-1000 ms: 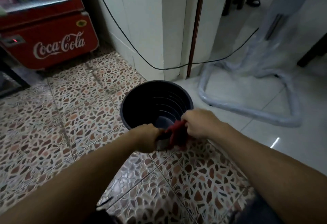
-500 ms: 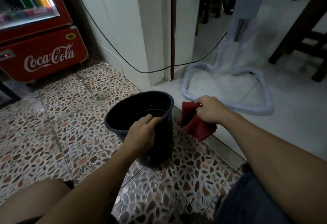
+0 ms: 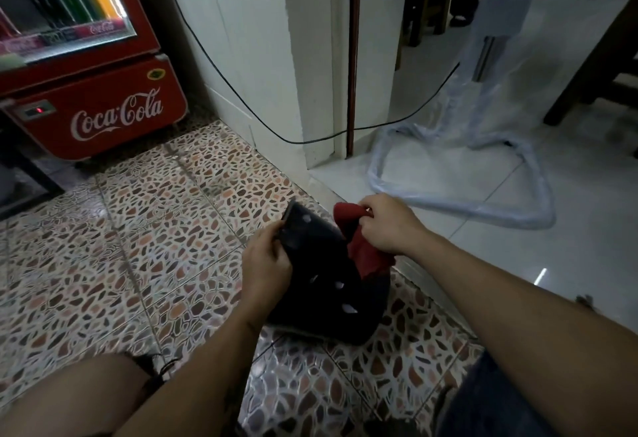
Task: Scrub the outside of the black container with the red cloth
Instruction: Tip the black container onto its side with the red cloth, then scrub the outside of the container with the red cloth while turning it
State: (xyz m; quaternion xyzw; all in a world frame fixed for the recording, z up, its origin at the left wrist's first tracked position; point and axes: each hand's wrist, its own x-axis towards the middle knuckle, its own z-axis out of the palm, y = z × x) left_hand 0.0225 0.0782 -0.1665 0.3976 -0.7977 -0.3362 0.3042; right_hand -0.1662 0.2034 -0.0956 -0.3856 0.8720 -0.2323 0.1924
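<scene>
Black plastic, the container lay tipped over on the pebble-patterned floor tiles, its base seemingly raised toward the camera, though blur hid detail. The left hand gripped its left side. The right hand was clenched around the red cloth, which touched the container's right wall.

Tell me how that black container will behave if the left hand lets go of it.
The black container lies tilted on the tiled floor, steadied by the left hand, so it would probably rock or roll. It looks like thin plastic with holes, likely light. The right hand presses the red cloth on its side, which could shove it.
</scene>
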